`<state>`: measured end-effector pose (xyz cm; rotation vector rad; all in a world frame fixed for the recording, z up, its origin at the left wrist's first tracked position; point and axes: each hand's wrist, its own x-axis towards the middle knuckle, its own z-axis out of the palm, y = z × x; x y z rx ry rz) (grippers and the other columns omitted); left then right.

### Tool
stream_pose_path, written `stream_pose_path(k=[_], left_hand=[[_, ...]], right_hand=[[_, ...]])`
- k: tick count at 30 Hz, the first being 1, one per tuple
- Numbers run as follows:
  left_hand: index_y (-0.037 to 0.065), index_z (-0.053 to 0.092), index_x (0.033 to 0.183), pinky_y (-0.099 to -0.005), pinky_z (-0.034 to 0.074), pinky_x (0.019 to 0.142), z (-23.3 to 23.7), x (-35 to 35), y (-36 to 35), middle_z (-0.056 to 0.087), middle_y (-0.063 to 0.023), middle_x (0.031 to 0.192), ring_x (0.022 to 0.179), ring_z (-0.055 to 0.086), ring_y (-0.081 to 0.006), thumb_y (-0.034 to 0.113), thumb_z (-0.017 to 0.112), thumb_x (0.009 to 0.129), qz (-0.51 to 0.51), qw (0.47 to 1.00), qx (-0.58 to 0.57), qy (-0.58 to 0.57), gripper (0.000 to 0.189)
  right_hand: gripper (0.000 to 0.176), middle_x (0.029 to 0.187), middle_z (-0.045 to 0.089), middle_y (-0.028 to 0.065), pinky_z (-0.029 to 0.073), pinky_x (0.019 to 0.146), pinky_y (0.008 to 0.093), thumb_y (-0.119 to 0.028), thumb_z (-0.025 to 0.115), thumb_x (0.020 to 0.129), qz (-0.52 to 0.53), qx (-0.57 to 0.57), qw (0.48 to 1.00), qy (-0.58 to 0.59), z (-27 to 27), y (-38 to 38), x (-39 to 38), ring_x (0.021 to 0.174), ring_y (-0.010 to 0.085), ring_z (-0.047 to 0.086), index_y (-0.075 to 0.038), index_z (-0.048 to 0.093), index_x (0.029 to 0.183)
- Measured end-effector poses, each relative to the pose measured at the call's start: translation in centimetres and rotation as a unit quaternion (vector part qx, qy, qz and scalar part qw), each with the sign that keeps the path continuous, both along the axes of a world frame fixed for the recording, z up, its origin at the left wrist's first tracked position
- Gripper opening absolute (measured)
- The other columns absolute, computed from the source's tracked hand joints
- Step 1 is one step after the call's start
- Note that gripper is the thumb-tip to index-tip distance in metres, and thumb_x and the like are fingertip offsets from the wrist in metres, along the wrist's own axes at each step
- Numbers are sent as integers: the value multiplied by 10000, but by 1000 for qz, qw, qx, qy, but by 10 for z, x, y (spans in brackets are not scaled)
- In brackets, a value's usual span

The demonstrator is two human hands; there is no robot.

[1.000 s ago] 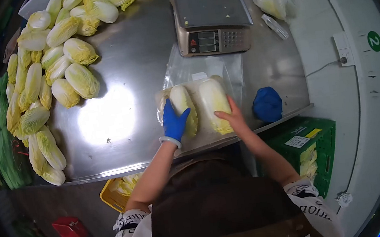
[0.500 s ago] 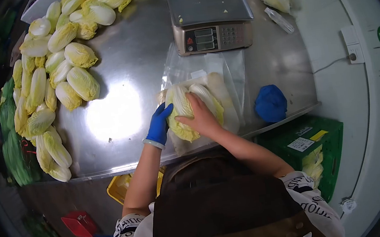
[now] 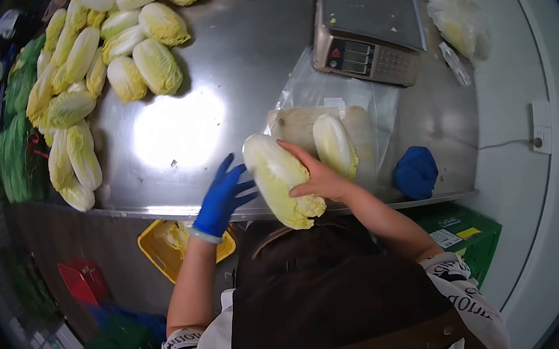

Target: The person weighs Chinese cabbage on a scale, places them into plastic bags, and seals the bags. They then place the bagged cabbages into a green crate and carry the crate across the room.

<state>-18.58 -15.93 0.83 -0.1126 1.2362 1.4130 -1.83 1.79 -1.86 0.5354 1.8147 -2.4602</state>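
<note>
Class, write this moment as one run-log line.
right hand: gripping cabbage | left hand: blue-gloved, open beside it | second cabbage: lying farther right

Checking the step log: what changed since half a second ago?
Right hand now grips one cabbage, drawn toward the apron, away from the second cabbage. Left hand has opened wider beside it; contact unclear. Second cabbage stayed on the board; scale unmoved.

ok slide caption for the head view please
At a metal table, ungloved right hand holds a napa cabbage, blue-gloved left hand open beside it.
</note>
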Motion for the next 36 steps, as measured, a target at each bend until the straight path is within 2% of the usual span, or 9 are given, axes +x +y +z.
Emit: stream_pose_path(k=[14, 20, 22, 25, 27, 29, 32, 34, 36], left_hand=[[-5, 609, 1144, -295, 445, 892, 31, -31, -138, 640, -63, 1036, 961, 588, -155, 83, 758, 664, -254, 957, -72, 123, 510], [-18, 569, 1166, -306, 481, 830, -14, -62, -266, 632, -89, 1022, 906, 613, -185, 75, 675, 725, 52, 968, -216, 117, 462], [-3, 449, 1320, -342, 478, 878, -77, -79, -358, 604, -157, 1118, 1013, 599, -266, 255, 714, 766, -128, 892, -293, 320, 666], [-4, 369, 1368, -419, 449, 935, -54, -68, -302, 504, -261, 1252, 1122, 521, -413, 376, 785, 687, -362, 553, -550, 509, 883], [-12, 397, 1353, -356, 423, 954, -82, -64, -250, 553, -192, 1217, 1113, 548, -283, 302, 684, 820, -142, 813, -248, 508, 682], [1, 427, 1340, -324, 393, 973, -24, -26, -124, 564, -124, 1203, 1116, 528, -227, 196, 553, 919, -65, 969, -136, 197, 481], [52, 382, 1376, -395, 397, 999, -63, 44, -44, 520, -125, 1275, 1145, 516, -254, 369, 430, 948, -5, 989, 88, 116, 535], [34, 366, 1372, -425, 373, 1026, -40, 57, -9, 489, -137, 1317, 1197, 480, -291, 439, 459, 909, 110, 931, 142, -318, 623], [12, 347, 1368, -427, 380, 1023, -39, 58, 18, 477, -177, 1315, 1189, 486, -320, 435, 496, 868, 76, 947, 133, -281, 672]], right_hand=[[1003, 1396, 377, 88, 332, 1051, 302, -325, 798, 593, 284, -331, 899, -28, -12, -37, -19, 1255, 202, 410, -100, 298, 1432], [1058, 1441, 337, 112, 338, 1064, 326, -354, 778, 610, 182, -426, 886, 7, -18, -31, -6, 1289, 227, 390, -55, 212, 1452], [1009, 1431, 350, 126, 366, 1052, 358, -340, 738, 651, 105, -451, 886, -2, -14, -17, -1, 1285, 241, 405, -73, 195, 1458], [927, 1408, 370, 128, 405, 1018, 387, -318, 679, 709, 31, -480, 877, -3, -16, -5, 1, 1236, 247, 460, -109, 186, 1465], [885, 1407, 369, 129, 424, 994, 387, -328, 646, 739, -10, -476, 879, 5, -12, -9, 1, 1216, 249, 475, -118, 186, 1466], [826, 1407, 366, 126, 416, 989, 369, -349, 591, 788, -37, -470, 882, 8, -6, -18, 3, 1220, 242, 460, -130, 181, 1470], [814, 1400, 370, 116, 373, 1014, 343, -355, 583, 810, -69, -411, 909, -11, 2, -33, 6, 1242, 215, 420, -129, 173, 1475], [747, 1342, 419, 107, 356, 998, 316, -302, 594, 864, -37, -140, 989, 37, 12, -32, 6, 1210, 170, 413, -101, 197, 1464], [763, 1318, 422, 139, 350, 1003, 355, -252, 671, 821, -54, 4, 995, -84, 11, -15, 22, 1205, 227, 421, -89, 250, 1437]])
